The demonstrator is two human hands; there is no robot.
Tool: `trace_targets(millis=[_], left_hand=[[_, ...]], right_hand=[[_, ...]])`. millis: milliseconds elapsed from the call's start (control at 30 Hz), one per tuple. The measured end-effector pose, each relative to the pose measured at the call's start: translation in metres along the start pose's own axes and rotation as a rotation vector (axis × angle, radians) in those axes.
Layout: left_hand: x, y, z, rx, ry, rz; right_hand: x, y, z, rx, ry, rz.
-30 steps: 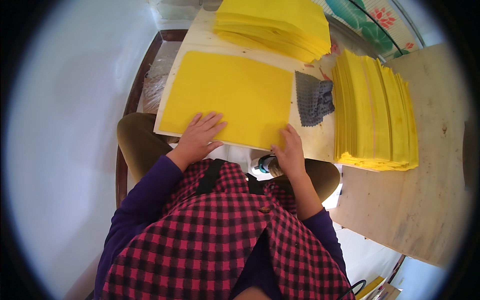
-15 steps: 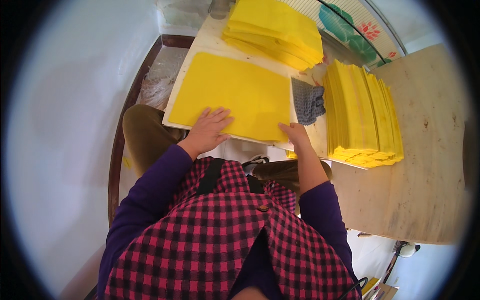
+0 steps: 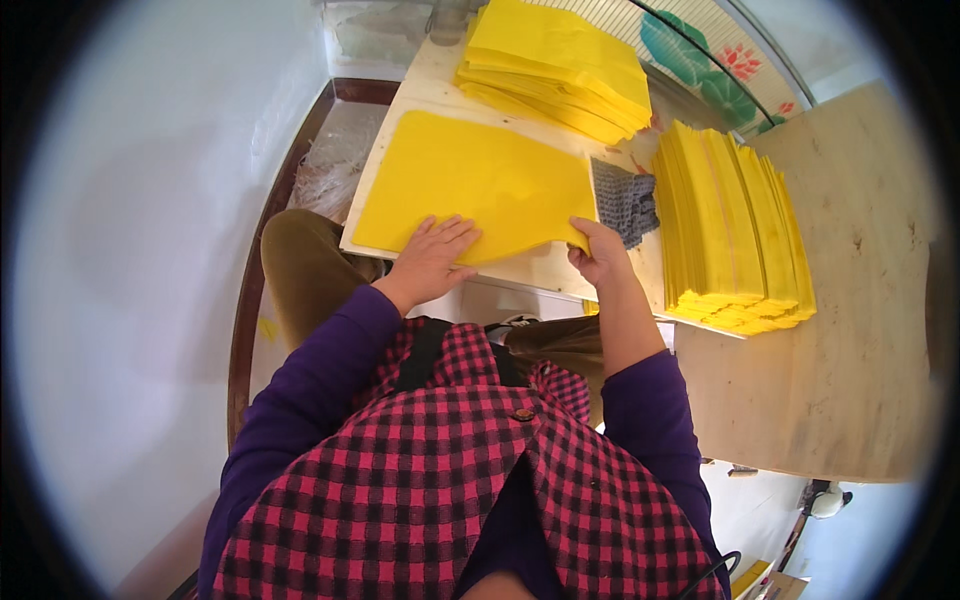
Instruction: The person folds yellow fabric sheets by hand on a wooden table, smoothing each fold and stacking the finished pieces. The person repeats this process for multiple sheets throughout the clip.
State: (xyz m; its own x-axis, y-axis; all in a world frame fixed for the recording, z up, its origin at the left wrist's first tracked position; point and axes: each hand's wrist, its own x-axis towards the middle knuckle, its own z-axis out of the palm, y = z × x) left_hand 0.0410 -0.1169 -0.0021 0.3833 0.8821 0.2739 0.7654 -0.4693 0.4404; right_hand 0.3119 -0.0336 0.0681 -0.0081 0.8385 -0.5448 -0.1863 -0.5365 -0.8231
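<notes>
A flat rectangle of yellow fabric (image 3: 470, 180) lies on the pale wooden board in front of me. My left hand (image 3: 436, 257) rests palm down on its near edge, fingers stretched out. At the near right corner my right hand (image 3: 598, 250) pinches the fabric between thumb and fingers, and that corner is lifted and curled off the board. Just beyond the right hand is a crumpled grey textured cloth (image 3: 625, 203), beside the fabric's right edge.
A stack of folded yellow fabric (image 3: 555, 65) sits at the board's far side. To the right stands another thick stack of yellow pieces (image 3: 730, 225). The wooden board (image 3: 555, 268) ends just before my knees. A larger wooden panel (image 3: 850, 300) is farther right; clear plastic wrapping (image 3: 335, 165) lies left.
My right hand has closed on the near right corner and raised it up and away from me, baring some board beneath. My left hand stays flat on the fabric.
</notes>
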Motion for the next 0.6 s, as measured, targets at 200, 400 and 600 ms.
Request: trace_targets(millis=[200,400,600], left_hand=[[0.003,0.002,0.002,-0.022,0.006,-0.046],[0.013,-0.006,0.005,-0.176,-0.005,-0.131],[0.016,-0.009,0.001,-0.180,-0.081,-0.116]], right_hand=[[-0.009,-0.021,0.008,0.027,0.050,0.005],[-0.015,-0.033,0.009,0.051,-0.004,-0.016],[-0.004,-0.015,-0.022,-0.052,-0.047,-0.048]])
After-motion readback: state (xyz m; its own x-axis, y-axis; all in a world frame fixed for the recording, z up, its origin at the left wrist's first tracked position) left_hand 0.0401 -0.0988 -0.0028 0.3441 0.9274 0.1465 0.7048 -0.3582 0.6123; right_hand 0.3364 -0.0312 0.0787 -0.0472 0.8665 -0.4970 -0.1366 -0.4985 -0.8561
